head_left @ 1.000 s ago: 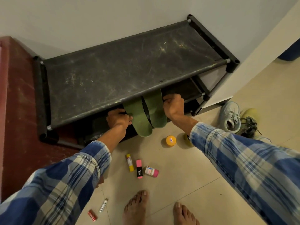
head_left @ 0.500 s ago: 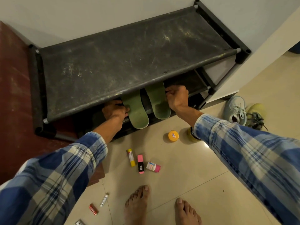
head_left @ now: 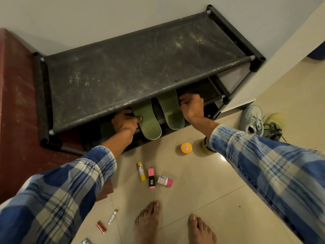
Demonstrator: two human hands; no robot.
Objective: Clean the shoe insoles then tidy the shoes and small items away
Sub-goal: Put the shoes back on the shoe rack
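The left hand (head_left: 124, 121) has its fingers curled, with the thumb pressed onto the outer edge of the left insole (head_left: 150, 123), pinching it. The right hand (head_left: 191, 107) is closed in a fist against the outer edge of the right insole (head_left: 171, 111). It appears to grip that edge, though the fingertips are hidden.

Both green insoles lie side by side on the lower shelf of the shoe rack (head_left: 140, 67), apart from each other. Each long axis runs from under the dusty top shelf out toward the person. The rounded near ends overhang the front rail, and the left insole projects farther than the right.

Each hand sits at the outer side of its own insole, level with mid-length, so each insole lies just inward of the hand that holds it. Any slide, in or out, should probably follow that long axis, one hand per insole.

On the floor tiles nearer the person lie an orange-lidded jar (head_left: 186, 147), a glue stick (head_left: 141, 171), a pink marker (head_left: 151, 177) and a small bottle (head_left: 165, 181). A pair of shoes (head_left: 252, 118) sits to the right of the rack. These items are judged still to be tidied.
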